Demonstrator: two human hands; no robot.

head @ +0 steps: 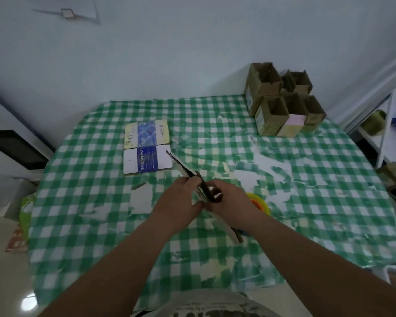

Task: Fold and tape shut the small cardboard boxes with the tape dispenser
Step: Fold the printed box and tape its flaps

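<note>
Both hands on one flattened cardboard box (188, 173), held edge-on above the checked tablecloth (306, 202), roughly mid-table. My left hand (181, 195) grips it from the left side, fingers curled over the top edge, thumb underneath. My right hand (229, 199) grips it from the right, fingers wrapped round the brown side. The two hands are nearly touching across the board. The box is collapsed flat, running diagonally: far end points toward the printed cartons, near end sticks out below my right wrist. White face on the left side, brown on the right.

Tape dispenser (260, 203): just right of my right hand, sitting on the tablecloth, mostly hidden behind the wrist. Only a yellow rim with an orange centre shows, plus a bit of blue lower down near the box's near end. Can't tell more of its shape.

Relative to the held box:
- Far left of it: two flat printed cartons (146, 146) lying on the cloth, one yellow-and-blue, one white-and-blue, side by side and touching.
- Far right, at the table's back corner: cluster of erected brown boxes (281, 104), tops open, packed against each other; one has a pink panel on its front.

Tablecloth is worn, white patches where the print has peeled, the largest to the right of the box.
</note>
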